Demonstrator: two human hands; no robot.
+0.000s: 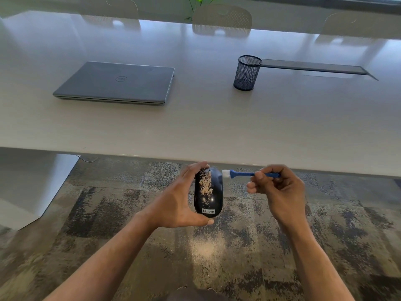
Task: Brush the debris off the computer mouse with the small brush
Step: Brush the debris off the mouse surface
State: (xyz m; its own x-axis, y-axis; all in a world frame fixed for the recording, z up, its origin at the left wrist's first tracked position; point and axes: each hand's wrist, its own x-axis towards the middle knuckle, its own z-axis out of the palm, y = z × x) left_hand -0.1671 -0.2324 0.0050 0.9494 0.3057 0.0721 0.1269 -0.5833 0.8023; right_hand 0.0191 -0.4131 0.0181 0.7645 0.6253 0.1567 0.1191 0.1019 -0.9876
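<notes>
Held in the left hand (pixel 182 200) is the computer mouse (pixel 208 193), gripped end to end, fingers curled over its far end and the thumb under its near end; it is kept in the air over the carpet (pixel 249 246), just short of the near edge of the worktop (pixel 195 127), and touches nothing else; its long axis runs near to far, with the label at the near end. Pale debris (pixel 205 186) is spread along the left half of its top, from the wheel area towards the middle; the right half appears clean.

The small brush (pixel 249 174) is pinched by its blue handle in the right hand (pixel 280 192), fingers curled round it; the handle lies left to right, across the mouse's axis, and the white bristles are pointed left, just beside the mouse's far right edge; whether they touch it cannot be told.

The debris thus lies to the left of the bristles, across the mouse's width; a leftward sweep is judged to be needed.

On the worktop, well apart, are seen a closed laptop (pixel 117 82) and a mesh pen cup (pixel 247 72).
</notes>
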